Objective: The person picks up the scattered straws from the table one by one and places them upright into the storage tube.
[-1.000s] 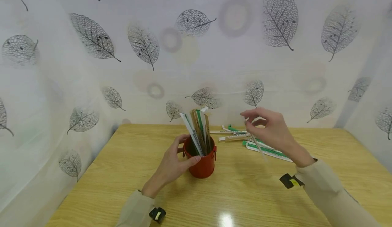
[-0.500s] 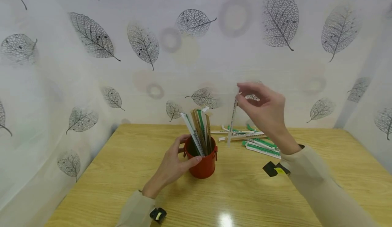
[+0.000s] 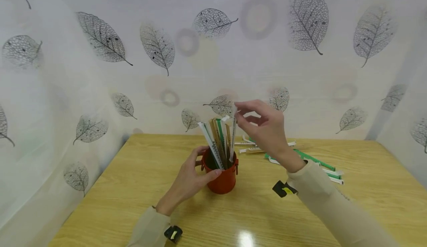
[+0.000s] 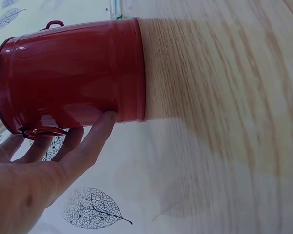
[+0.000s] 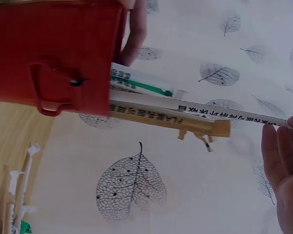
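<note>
A small red metal bucket [image 3: 221, 183] with side loops stands upright on the table, several paper-wrapped straws [image 3: 212, 145] leaning in it. My left hand [image 3: 187, 179] grips its left side, thumb near the front rim; the left wrist view shows the fingers [image 4: 100, 131] along the bucket's wall. Above the bucket, my right hand [image 3: 263, 124] pinches the top of a white wrapped straw [image 3: 233, 137] with printed lettering. That straw's lower end is inside the bucket's mouth, as the right wrist view shows, beside a brown-wrapped straw [image 5: 156, 116].
Loose wrapped straws, white, brown and green [image 3: 315, 159], lie scattered on the wooden table [image 3: 150, 165] right of the bucket, partly behind the right arm. A white leaf-print cloth [image 3: 213, 65] hangs behind the table and along both sides.
My right hand has lifted the straw off the pile side, turned it upright and carried it left, bringing its lower end down into the bucket. The left hand stays on the bucket.
</note>
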`<state>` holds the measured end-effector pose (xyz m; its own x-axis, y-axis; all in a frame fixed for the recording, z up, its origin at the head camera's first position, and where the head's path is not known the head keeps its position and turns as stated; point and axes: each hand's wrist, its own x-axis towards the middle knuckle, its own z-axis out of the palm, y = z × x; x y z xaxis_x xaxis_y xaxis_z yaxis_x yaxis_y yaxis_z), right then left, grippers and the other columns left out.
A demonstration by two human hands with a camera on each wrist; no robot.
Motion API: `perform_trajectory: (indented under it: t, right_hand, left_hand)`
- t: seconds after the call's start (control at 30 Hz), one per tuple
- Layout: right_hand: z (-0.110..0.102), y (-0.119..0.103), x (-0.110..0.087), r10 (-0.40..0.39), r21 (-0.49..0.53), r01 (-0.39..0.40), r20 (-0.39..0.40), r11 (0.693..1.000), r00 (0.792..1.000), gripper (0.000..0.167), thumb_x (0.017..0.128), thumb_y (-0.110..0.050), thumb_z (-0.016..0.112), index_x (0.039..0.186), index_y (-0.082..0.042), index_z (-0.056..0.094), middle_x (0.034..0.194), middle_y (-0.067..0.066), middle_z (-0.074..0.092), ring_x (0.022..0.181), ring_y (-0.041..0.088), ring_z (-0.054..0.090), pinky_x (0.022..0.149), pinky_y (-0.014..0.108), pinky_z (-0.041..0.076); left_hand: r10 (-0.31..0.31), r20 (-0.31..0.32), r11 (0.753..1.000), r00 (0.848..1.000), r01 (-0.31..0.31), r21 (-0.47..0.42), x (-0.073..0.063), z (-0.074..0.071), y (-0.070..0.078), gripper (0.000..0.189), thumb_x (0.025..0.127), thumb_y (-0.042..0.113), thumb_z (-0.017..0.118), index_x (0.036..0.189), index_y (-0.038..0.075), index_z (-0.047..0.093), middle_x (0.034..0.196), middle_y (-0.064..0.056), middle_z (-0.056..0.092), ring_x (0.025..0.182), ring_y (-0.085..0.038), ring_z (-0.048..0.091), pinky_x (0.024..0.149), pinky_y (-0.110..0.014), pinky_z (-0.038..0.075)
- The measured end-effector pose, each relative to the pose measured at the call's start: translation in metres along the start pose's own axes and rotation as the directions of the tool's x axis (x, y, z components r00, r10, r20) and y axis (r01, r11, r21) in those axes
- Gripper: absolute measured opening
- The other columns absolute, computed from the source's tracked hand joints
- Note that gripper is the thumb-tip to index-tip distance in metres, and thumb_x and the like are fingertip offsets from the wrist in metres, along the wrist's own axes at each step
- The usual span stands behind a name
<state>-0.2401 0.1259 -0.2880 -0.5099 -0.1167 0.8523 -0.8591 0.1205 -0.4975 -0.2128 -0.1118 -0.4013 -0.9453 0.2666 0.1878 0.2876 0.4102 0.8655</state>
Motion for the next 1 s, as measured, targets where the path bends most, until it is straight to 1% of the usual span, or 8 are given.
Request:
perform_trajectory:
  t: [0.07,0.13,0.3,0.4,0.63,0.87,0.93,1.0]
  right_hand:
    - [0.003,0.006,-0.006,0.013,-0.007,-0.012,0.021,1.000,1.000,0.030,0.084,0.018,0.069,0.112,0.009,0.072,0.105,0.015,0.074,0.094,0.006,0.069,0.078,0.026,0.063]
    - [0.005,0.010,-0.012,0.021,-0.019,-0.020,0.038,1.000,0.999,0.029,0.084,0.018,0.069,0.111,0.008,0.073,0.104,0.022,0.073,0.093,0.005,0.069,0.076,0.025,0.063]
    - [0.007,0.020,-0.025,0.024,-0.068,-0.018,0.076,0.997,0.997,0.030,0.085,0.016,0.070,0.112,0.004,0.074,0.103,0.018,0.074,0.092,0.004,0.069,0.074,0.023,0.063]
    - [0.007,0.025,-0.032,0.034,-0.089,-0.025,0.098,0.996,0.995,0.030,0.085,0.015,0.070,0.112,0.002,0.074,0.105,0.016,0.075,0.092,0.006,0.070,0.072,0.023,0.063]
    - [0.010,0.033,-0.046,0.042,-0.151,-0.017,0.161,0.988,0.986,0.030,0.085,0.012,0.073,0.111,-0.001,0.074,0.106,0.015,0.076,0.088,0.019,0.074,0.070,0.022,0.062]
    - [0.009,0.036,-0.048,0.049,-0.153,-0.025,0.160,0.988,0.986,0.031,0.085,0.011,0.073,0.114,-0.001,0.074,0.107,0.015,0.076,0.087,0.021,0.074,0.069,0.023,0.063]
    - [0.007,0.036,-0.050,0.067,-0.158,-0.042,0.159,0.987,0.985,0.035,0.085,0.010,0.073,0.118,-0.002,0.073,0.107,0.015,0.076,0.087,0.021,0.075,0.069,0.024,0.063]
    - [0.004,0.037,-0.052,0.102,-0.155,-0.077,0.158,0.985,0.982,0.039,0.087,0.009,0.073,0.124,-0.003,0.071,0.109,0.015,0.076,0.088,0.018,0.074,0.071,0.023,0.063]
  left_hand:
    - [0.005,0.004,1.000,1.000,-0.005,-0.002,0.000,0.000,0.000,0.072,0.089,0.041,0.078,0.150,0.029,0.043,0.147,0.000,0.053,0.127,-0.027,0.057,0.106,-0.049,0.051]
    - [0.011,0.008,1.000,1.000,-0.011,-0.005,0.000,0.000,0.000,0.072,0.089,0.040,0.078,0.150,0.029,0.042,0.147,0.001,0.053,0.129,-0.026,0.055,0.107,-0.049,0.050]
    - [0.025,0.006,1.000,1.000,-0.025,-0.012,0.001,0.001,0.001,0.072,0.088,0.040,0.079,0.149,0.029,0.043,0.146,0.004,0.053,0.130,-0.023,0.054,0.107,-0.048,0.050]
    - [0.034,0.003,0.999,0.999,-0.034,-0.010,0.001,0.001,0.002,0.072,0.088,0.040,0.079,0.149,0.028,0.043,0.145,0.004,0.053,0.131,-0.023,0.054,0.107,-0.048,0.050]
    - [0.039,-0.005,0.999,0.999,-0.039,-0.011,0.001,0.001,0.002,0.072,0.088,0.038,0.079,0.149,0.024,0.043,0.146,0.002,0.054,0.133,-0.022,0.052,0.109,-0.049,0.048]
    - [0.045,-0.001,0.999,0.999,-0.045,-0.013,0.002,0.001,0.000,0.073,0.088,0.038,0.079,0.150,0.026,0.043,0.146,0.003,0.054,0.133,-0.023,0.052,0.109,-0.048,0.048]
    - [0.040,0.001,0.999,0.999,-0.040,-0.015,0.003,0.001,-0.001,0.073,0.088,0.038,0.079,0.150,0.025,0.043,0.146,0.002,0.054,0.133,-0.024,0.052,0.109,-0.048,0.048]
    - [0.032,0.004,0.999,0.999,-0.032,-0.014,0.003,0.001,-0.001,0.074,0.088,0.038,0.079,0.151,0.025,0.042,0.147,0.002,0.053,0.133,-0.026,0.052,0.109,-0.048,0.049]
